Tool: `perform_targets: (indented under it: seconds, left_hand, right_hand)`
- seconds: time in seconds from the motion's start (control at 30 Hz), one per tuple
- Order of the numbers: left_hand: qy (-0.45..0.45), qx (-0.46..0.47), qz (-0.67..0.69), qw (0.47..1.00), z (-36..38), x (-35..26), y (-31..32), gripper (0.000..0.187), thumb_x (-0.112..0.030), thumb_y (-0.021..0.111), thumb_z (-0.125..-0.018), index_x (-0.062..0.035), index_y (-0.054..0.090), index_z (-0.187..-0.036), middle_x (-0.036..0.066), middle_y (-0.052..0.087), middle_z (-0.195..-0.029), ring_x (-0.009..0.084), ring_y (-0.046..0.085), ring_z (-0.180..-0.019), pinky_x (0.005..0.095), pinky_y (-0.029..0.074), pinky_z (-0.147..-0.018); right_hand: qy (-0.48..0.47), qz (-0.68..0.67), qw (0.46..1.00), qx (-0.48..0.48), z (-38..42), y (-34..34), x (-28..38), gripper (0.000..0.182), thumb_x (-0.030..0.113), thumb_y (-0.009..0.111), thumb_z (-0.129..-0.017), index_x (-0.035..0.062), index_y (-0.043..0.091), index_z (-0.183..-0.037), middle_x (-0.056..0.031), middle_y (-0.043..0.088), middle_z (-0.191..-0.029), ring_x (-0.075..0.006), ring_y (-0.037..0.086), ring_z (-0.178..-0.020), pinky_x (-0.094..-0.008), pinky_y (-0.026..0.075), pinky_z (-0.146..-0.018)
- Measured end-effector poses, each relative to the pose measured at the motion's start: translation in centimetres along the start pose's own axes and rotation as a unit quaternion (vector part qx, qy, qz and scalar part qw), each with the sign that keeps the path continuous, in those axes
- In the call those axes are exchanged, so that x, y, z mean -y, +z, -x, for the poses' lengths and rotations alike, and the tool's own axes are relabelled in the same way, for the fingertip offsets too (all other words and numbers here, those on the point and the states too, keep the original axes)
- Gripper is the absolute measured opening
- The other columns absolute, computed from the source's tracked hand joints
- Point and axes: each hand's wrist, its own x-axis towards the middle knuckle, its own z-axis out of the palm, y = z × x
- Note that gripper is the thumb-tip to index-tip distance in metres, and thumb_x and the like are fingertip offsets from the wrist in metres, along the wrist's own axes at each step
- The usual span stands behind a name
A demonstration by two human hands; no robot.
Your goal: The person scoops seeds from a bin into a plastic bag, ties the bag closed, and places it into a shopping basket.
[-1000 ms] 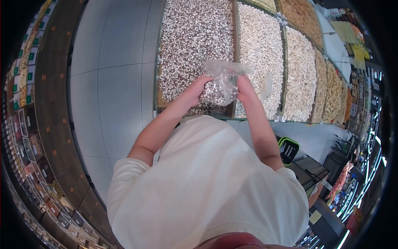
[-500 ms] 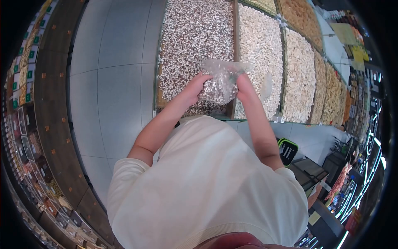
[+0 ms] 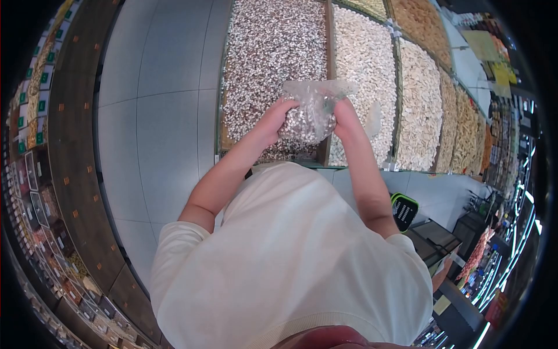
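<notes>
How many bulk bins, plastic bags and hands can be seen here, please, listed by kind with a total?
Bulk bins in the row, counted as far as they show clearly: 5, from the speckled bin to the white bin and beyond.
Clear plastic bag, partly filled: 1.
Hands on the bag: 2, left hand and right hand.
Total: 8.

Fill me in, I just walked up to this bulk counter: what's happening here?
A person in a pale shirt stands at a row of open bins, holding a clear plastic bag partly filled with small mottled pieces. The left hand grips one side of the bag and the right hand the other, with the loose top bunched between them. The bag is held above the bin of the same mottled pieces, beside a bin of pale pieces. A scoop rests in the pale bin.
</notes>
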Motion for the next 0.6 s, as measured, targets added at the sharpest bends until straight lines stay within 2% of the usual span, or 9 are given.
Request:
perform_targets:
  seconds: [0.1, 0.23, 0.4, 0.53, 0.6]
  left_hand:
    - [0.019, 0.018, -0.007, 1.0, 0.6, -1.1, 0.6, 0.045, -0.018, 0.063, -0.1, -0.007, 0.053, -0.142, 0.012, 0.068, -0.126, 0.0223, 0.071, -0.111, 0.0406, 0.062, -0.093]
    - [0.035, 0.021, -0.015, 0.999, -0.4, -0.5, -0.1, 0.046, -0.017, 0.062, -0.1, -0.0068, 0.052, -0.143, 0.011, 0.068, -0.125, 0.0224, 0.072, -0.109, 0.0402, 0.062, -0.092]
    - [-0.009, -0.005, -0.011, 1.0, -0.1, 0.4, -0.6, 0.044, -0.015, 0.061, -0.099, -0.0055, 0.053, -0.141, 0.011, 0.07, -0.122, 0.0216, 0.073, -0.105, 0.0383, 0.062, -0.091]
    - [0.003, 0.008, -0.006, 1.0, -0.2, 0.8, -0.8, 0.042, -0.015, 0.061, -0.099, -0.0051, 0.055, -0.139, 0.011, 0.07, -0.121, 0.0213, 0.073, -0.105, 0.0383, 0.062, -0.091]
    - [0.003, 0.004, -0.007, 1.0, 0.0, 0.6, -0.6, 0.036, -0.017, 0.062, -0.101, -0.0073, 0.056, -0.135, 0.01, 0.07, -0.121, 0.0232, 0.073, -0.108, 0.0422, 0.063, -0.093]
  right_hand:
    - [-0.022, -0.011, 1.0, 0.012, 1.8, 1.7, 2.1, 0.03, 0.013, 0.054, -0.108, -0.0016, 0.064, -0.133, -0.011, 0.072, -0.123, -0.0203, 0.071, -0.108, -0.0363, 0.058, -0.093]
    - [-0.008, -0.039, 0.999, 0.006, 0.5, 0.9, 0.5, 0.031, 0.013, 0.053, -0.108, -0.0014, 0.064, -0.133, -0.0105, 0.072, -0.122, -0.02, 0.071, -0.107, -0.0356, 0.058, -0.092]
    - [0.039, -0.021, 0.999, 0.006, 0.4, 0.4, -1.1, 0.03, 0.011, 0.051, -0.108, -0.0015, 0.062, -0.134, -0.0114, 0.071, -0.123, -0.0203, 0.072, -0.106, -0.0366, 0.061, -0.087]
    - [0.032, -0.03, 0.999, 0.006, 0.2, 0.3, -1.4, 0.03, 0.01, 0.051, -0.108, -0.0016, 0.062, -0.133, -0.012, 0.071, -0.123, -0.0205, 0.071, -0.106, -0.0366, 0.061, -0.087]
    - [0.03, -0.034, 0.999, 0.005, 0.2, 0.3, -1.3, 0.029, 0.01, 0.051, -0.108, -0.0008, 0.062, -0.133, -0.0119, 0.071, -0.122, -0.0207, 0.071, -0.107, -0.0368, 0.061, -0.088]
